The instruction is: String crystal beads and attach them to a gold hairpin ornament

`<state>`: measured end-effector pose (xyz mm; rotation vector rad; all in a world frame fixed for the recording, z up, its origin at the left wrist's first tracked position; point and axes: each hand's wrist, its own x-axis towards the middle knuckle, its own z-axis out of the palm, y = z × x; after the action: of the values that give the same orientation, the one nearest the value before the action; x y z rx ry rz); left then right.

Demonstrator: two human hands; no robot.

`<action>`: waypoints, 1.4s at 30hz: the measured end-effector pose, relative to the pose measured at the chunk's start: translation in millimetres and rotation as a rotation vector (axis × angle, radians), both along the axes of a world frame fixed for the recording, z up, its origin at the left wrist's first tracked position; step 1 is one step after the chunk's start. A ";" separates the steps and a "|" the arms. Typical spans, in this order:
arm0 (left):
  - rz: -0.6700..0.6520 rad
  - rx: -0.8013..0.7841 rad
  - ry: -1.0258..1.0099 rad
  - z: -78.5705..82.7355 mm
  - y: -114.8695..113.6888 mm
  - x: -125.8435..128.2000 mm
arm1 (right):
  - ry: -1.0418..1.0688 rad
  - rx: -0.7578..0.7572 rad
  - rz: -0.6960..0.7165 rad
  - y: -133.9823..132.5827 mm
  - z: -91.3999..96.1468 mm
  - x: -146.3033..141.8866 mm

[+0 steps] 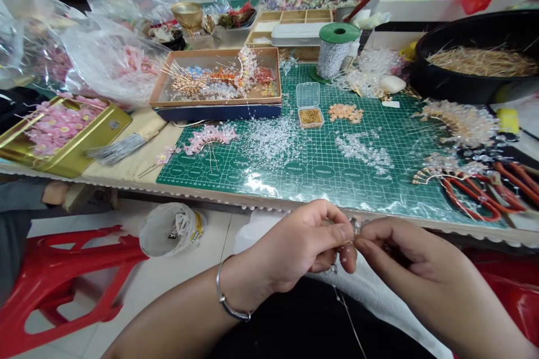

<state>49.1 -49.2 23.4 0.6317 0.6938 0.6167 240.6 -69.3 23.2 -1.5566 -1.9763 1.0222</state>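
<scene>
My left hand [301, 244] and my right hand [404, 252] meet just below the table's front edge, over my lap. Both pinch a small clear bead cluster [357, 226] between their fingertips. A thin wire [347, 308] hangs down from it across my dark clothing. A silver bangle [227, 297] circles my left wrist. Beyond my hands lies the green cutting mat [320, 146], strewn with clear beads [269, 140], a pink beaded flower sprig [208, 137] and peach beads [345, 112].
A shallow box of beaded pieces [219, 78] and a small clear case of gold beads [310, 116] sit on the mat. Red-handled pliers [471, 196] lie right; a black tub of straw [475, 61] is behind. A gold tin of pink flowers [63, 129], red stool [63, 269] and white cup [168, 229] are left.
</scene>
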 end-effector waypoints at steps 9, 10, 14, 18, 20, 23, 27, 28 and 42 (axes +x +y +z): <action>-0.012 -0.012 -0.037 -5.5 -0.6 -2.8 | 0.123 -0.267 0.112 14.4 -2.1 3.1; -0.025 -0.019 -0.036 -6.4 -0.2 -3.5 | 0.122 -0.269 0.124 14.2 -0.7 1.2; -0.093 -0.038 -0.034 -9.4 2.0 -5.7 | 0.131 -0.266 0.054 8.7 1.1 -6.7; -0.100 0.043 0.104 -7.5 4.0 -8.9 | 0.205 -0.295 0.059 8.9 -4.7 -4.6; -0.088 0.117 0.215 -3.7 3.7 -12.1 | 0.281 -0.339 0.010 10.7 -8.3 -2.1; -0.095 0.243 0.360 4.9 0.4 -17.1 | 0.345 -0.400 -0.104 10.1 -13.3 -1.6; -0.088 0.421 0.543 14.0 -6.3 -18.2 | 0.379 -0.435 -0.165 3.6 -18.3 -5.5; -0.087 0.458 0.579 14.6 -7.4 -17.2 | 0.384 -0.442 -0.175 2.0 -18.6 -6.4; -0.111 0.566 0.691 16.0 -5.4 -13.8 | 0.361 -0.539 -0.117 0.3 -14.3 -0.5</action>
<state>35.3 -54.6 39.3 1.4373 1.1263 0.4842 240.1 -69.0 8.9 -1.5703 -1.4157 1.7438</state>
